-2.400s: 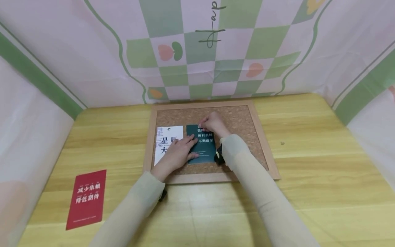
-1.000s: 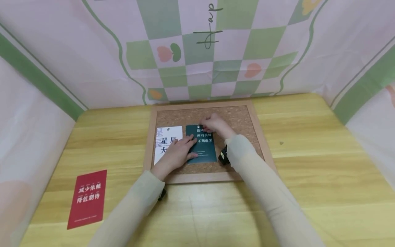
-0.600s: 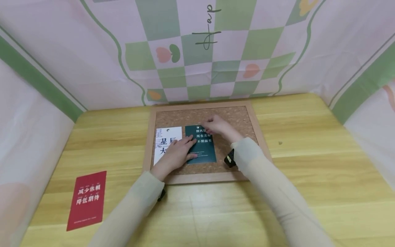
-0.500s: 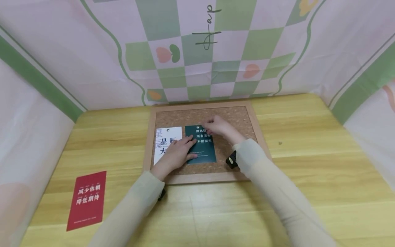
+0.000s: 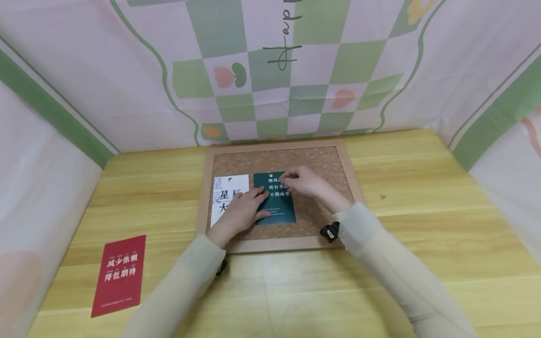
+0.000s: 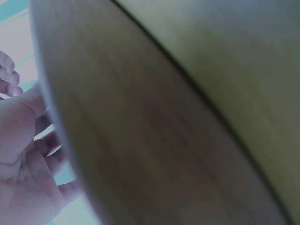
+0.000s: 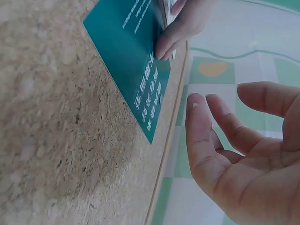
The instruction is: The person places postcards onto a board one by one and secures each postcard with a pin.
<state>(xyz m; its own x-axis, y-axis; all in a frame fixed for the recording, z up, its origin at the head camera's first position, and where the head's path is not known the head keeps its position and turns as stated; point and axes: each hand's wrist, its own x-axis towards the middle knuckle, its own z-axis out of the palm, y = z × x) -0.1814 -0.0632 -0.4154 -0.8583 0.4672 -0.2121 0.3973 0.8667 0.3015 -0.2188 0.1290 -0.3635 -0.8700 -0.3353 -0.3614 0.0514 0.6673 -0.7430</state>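
My left hand rests with its fingers spread across the white card and the left edge of the dark green card. Both cards lie on a wood-framed cork board. A small shiny pin head shows at the top of the green card, and a similar pin at the top of the white one. Over the green card's upper right corner hovers my right hand. In the right wrist view its fingers are loosely bent, apart from the card, holding nothing.
A red card with white characters lies on the wooden table at the left front. A tiny pale object sits right of the board. A checked cloth hangs behind the table.
My right hand has let go of the pin on the green card and drawn back to the right and toward me. The pin head has come into sight. My left hand stays put.
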